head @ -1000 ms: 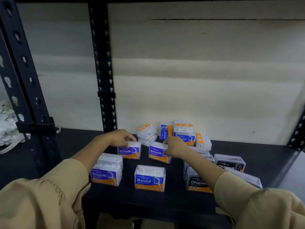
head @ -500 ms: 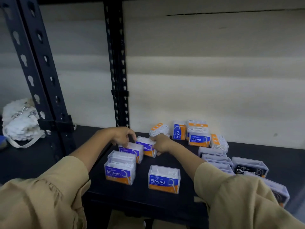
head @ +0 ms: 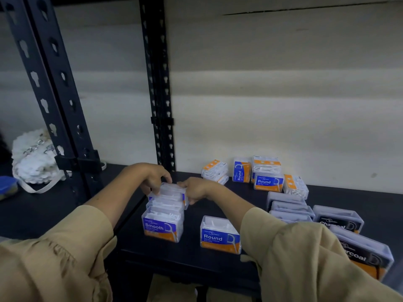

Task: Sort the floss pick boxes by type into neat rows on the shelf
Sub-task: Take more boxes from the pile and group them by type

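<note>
Smooth box (head: 172,190), mid-frame, clamped by fingers of left hand (head: 152,177) and right hand (head: 196,189); row (head: 162,227) could be skewed if shoved crooked.

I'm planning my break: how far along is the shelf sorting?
Done: Smooth boxes stand in a row at left, Charcoal boxes line up at right. In hand: the left hand and right hand hold the rear boxes of the Smooth row. Left: one Round box stands alone in front; the Round pile by the wall is jumbled, some on their sides.
</note>
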The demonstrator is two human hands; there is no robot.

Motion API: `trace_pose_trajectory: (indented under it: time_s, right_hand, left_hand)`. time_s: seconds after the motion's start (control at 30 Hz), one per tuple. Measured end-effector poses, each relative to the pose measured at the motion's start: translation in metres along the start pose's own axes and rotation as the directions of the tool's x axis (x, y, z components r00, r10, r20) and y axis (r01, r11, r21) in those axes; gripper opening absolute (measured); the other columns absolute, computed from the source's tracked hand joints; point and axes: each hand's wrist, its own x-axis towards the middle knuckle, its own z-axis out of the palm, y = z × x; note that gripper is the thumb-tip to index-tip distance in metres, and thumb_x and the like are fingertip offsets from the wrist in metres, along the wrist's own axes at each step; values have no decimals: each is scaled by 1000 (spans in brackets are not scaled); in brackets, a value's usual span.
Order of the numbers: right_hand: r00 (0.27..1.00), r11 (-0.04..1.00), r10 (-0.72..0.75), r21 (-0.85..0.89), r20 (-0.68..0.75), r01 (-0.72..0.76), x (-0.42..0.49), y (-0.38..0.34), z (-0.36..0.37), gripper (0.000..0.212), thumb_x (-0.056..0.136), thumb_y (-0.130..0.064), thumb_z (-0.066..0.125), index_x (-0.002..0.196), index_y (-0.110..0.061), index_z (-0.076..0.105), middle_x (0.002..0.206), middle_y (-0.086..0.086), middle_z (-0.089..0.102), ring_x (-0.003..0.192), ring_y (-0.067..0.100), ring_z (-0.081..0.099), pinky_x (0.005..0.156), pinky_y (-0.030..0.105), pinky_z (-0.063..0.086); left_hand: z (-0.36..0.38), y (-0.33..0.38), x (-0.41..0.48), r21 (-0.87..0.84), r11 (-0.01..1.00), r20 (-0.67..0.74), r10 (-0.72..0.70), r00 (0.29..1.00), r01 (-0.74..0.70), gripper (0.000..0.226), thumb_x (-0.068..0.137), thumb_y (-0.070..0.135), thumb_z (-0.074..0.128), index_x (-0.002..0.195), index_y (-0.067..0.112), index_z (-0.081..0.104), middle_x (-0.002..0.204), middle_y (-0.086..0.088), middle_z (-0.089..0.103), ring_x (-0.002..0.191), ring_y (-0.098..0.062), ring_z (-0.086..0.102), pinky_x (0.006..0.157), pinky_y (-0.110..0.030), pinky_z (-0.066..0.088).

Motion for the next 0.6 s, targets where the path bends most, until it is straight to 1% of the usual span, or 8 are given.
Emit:
trace_pose_trajectory:
  time_s: [0.07, 0.13, 0.2, 0.27, 0.37, 0.47, 0.53, 0.6]
  right_hand:
    - [999, 1000, -3, -30, -35, 2, 2, -1, 1, 64, 84, 6, 57, 143, -5, 33, 137, 19, 49, 111, 30, 55, 92, 33, 47]
    - [999, 998, -10, -61, -43, 7, 5, 0, 2, 65, 83, 3, 60, 142, -4, 34, 137, 20, 50, 120, 33, 52, 98, 33, 44]
    - [999, 994, -14, -105, -35, 10, 6, 2, 3, 71, 82, 0, 63, 144, -6, 30, 139, 19, 47, 123, 33, 49, 103, 36, 43]
    - [999, 992, -18, -122, -43, 13, 6, 3, 5, 76, 82, 0, 63, 147, -7, 23, 144, 18, 41, 126, 32, 46, 103, 34, 41]
    - [997, 997, -19, -78, -75, 13, 5, 9, 7, 85, 82, 1, 60, 150, -13, 11, 152, 14, 29, 131, 31, 42, 105, 33, 40]
    - [993, 999, -46, -34, -105, 42, -1, 15, 8, 78, 88, -1, 51, 150, -15, 7, 153, 13, 29, 128, 30, 44, 103, 36, 44]
    - [991, 998, -70, -17, -116, 68, -8, 18, 6, 70, 92, -6, 47, 150, -13, 9, 153, 13, 29, 131, 29, 41, 107, 36, 40]
    - [986, 996, -82, -29, -146, 79, -16, 22, -1, 62, 94, -10, 45, 149, -11, 16, 151, 14, 33, 135, 27, 37, 108, 31, 33]
  left_hand:
    - [1, 0, 0, 19, 1000, -17, -7, 1000, 7, 63, 81, -2, 65, 135, 23, 46, 127, -9, 50, 97, -23, 60, 59, -21, 53]
    - [2, 0, -1, 29, 1000, -24, -8, 1000, 9, 63, 80, -1, 66, 135, 23, 46, 118, -6, 51, 100, -24, 60, 60, -21, 53]
    - [3, 0, 1, 30, 999, -21, -14, 1000, 15, 62, 80, 0, 66, 135, 22, 46, 114, -4, 50, 104, -25, 60, 68, -24, 54]
    - [4, 0, 0, 35, 999, -30, -18, 999, 19, 63, 81, 0, 66, 135, 23, 45, 121, -6, 51, 109, -26, 59, 75, -26, 54]
    - [5, 1, 0, 23, 1000, -33, -15, 999, 15, 62, 82, -1, 63, 136, 23, 45, 131, -9, 48, 109, -25, 58, 69, -23, 53]
    - [5, 3, -1, 12, 1000, -29, -17, 999, 17, 61, 83, -1, 61, 137, 22, 44, 130, -10, 48, 101, -24, 59, 61, -21, 52]
    - [4, 7, -3, 30, 999, -29, -21, 999, 22, 61, 84, 1, 60, 138, 22, 43, 127, -10, 50, 92, -21, 60, 61, -21, 50]
    - [3, 15, -3, 101, 995, -94, 11, 995, -2, 59, 84, 2, 57, 138, 21, 44, 129, -9, 50, 97, -21, 58, 72, -24, 52]
